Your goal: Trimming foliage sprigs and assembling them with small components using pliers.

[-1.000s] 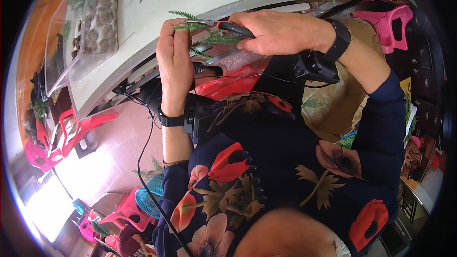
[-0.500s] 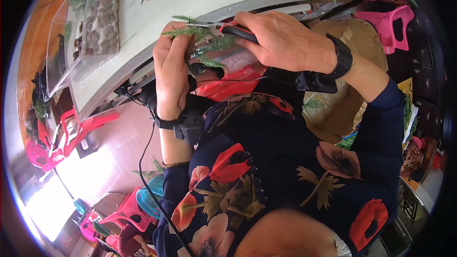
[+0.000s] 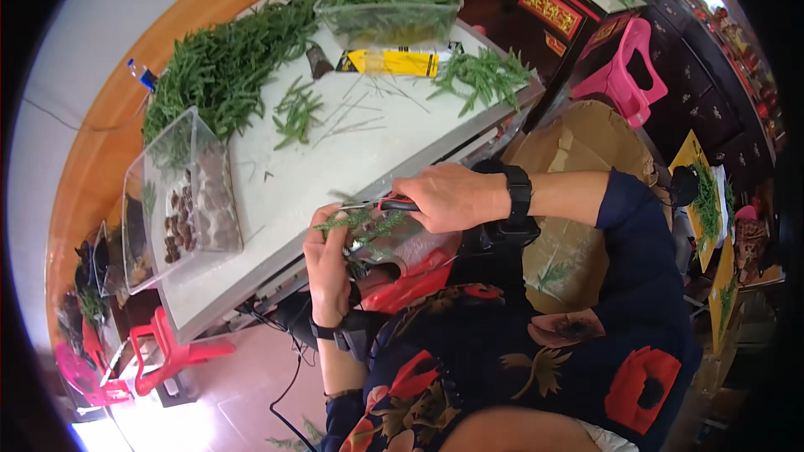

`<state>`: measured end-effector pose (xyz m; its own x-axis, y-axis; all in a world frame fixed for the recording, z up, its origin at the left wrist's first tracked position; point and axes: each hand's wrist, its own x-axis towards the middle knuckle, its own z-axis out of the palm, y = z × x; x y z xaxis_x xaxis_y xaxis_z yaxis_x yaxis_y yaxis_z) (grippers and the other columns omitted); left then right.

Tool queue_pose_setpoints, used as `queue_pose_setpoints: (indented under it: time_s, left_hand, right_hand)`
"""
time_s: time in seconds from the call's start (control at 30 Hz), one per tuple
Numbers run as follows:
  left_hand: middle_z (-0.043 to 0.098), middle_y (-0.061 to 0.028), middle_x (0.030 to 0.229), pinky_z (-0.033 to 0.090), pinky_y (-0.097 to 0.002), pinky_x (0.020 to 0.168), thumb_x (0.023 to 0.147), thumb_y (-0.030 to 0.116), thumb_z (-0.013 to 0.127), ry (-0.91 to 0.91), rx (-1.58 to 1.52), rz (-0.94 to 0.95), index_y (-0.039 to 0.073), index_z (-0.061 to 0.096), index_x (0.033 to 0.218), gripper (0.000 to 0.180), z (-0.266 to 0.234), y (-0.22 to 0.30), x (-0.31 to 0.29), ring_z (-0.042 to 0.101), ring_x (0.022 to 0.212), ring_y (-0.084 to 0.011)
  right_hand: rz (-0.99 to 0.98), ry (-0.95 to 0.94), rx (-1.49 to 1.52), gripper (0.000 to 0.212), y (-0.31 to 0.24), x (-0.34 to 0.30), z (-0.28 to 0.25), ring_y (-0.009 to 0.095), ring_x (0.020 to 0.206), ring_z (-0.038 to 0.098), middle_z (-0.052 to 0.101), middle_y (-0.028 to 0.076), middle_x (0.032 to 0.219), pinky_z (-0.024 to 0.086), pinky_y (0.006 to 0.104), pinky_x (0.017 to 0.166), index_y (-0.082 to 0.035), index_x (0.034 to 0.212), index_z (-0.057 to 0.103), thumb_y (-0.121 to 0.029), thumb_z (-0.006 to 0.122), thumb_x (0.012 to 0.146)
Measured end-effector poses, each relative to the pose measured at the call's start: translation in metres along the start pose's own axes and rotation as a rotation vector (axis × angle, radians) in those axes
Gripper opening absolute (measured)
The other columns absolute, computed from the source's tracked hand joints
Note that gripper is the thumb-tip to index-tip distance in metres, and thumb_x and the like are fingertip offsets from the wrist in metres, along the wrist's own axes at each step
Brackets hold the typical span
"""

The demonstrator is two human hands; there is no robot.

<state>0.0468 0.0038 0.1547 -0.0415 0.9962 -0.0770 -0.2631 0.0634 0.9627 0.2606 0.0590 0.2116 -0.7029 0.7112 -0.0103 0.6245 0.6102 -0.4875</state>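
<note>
Green sprig (image 3: 387,223) held between two hands, just off the near edge of the worktop (image 3: 293,180).
The left hand (image 3: 329,264) pinches the sprig in its fingertips, with some needles showing past them and the fuller part spreading rightward toward the other hand; the right hand (image 3: 456,198) is closed around a red-and-black-handled tool (image 3: 397,204), its slim metal end pointing at the left fingertips, though whether it touches the stem cannot be told.
</note>
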Motion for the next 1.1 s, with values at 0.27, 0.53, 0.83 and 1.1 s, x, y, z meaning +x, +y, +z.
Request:
queue_pose_setpoints:
  time_s: [0.27,0.53,0.83,1.1]
  left_hand:
    - [0.058,-0.0035,0.078,0.042,-0.0270,0.062,0.088,0.024,0.062,0.426,0.455,0.439,0.000,0.055,0.111,0.034,-0.051,0.000,0.027,0.054,0.073,-0.0108]
    - [0.055,-0.0075,0.072,0.042,-0.0312,0.057,0.086,0.024,0.063,0.552,1.028,0.423,0.003,0.060,0.100,0.025,-0.086,-0.013,0.049,0.052,0.062,-0.0178]
    - [0.053,-0.0095,0.075,0.042,-0.0402,0.060,0.086,0.027,0.060,0.585,1.290,0.531,0.005,0.059,0.091,0.023,-0.035,-0.021,0.100,0.054,0.065,-0.0271]
    - [0.057,-0.0113,0.083,0.044,-0.0415,0.064,0.086,0.028,0.059,0.625,1.341,0.420,0.006,0.059,0.093,0.023,-0.075,-0.044,0.091,0.057,0.074,-0.0301]
  right_hand:
    - [0.134,0.381,-0.133,0.041,0.054,0.094,-0.120,0.035,0.071,0.062,0.064,0.021,0.078,0.048,0.0425,0.068,0.002,0.099,0.059,-0.037,0.053,0.087]
    - [0.569,0.782,0.129,0.016,0.052,0.136,-0.249,0.024,0.062,0.051,0.055,0.010,0.075,0.039,0.0353,0.055,-0.004,0.095,0.056,-0.017,0.051,0.088]
    - [0.332,0.121,-0.856,0.029,0.368,0.179,-0.305,0.023,0.049,0.054,0.049,0.010,0.053,0.044,0.0334,0.046,-0.002,0.066,0.057,-0.024,0.051,0.084]
    - [0.534,0.674,-0.249,0.032,0.306,0.178,-0.220,0.035,0.069,0.061,0.061,0.020,0.074,0.048,0.0428,0.065,0.000,0.090,0.062,-0.030,0.054,0.083]
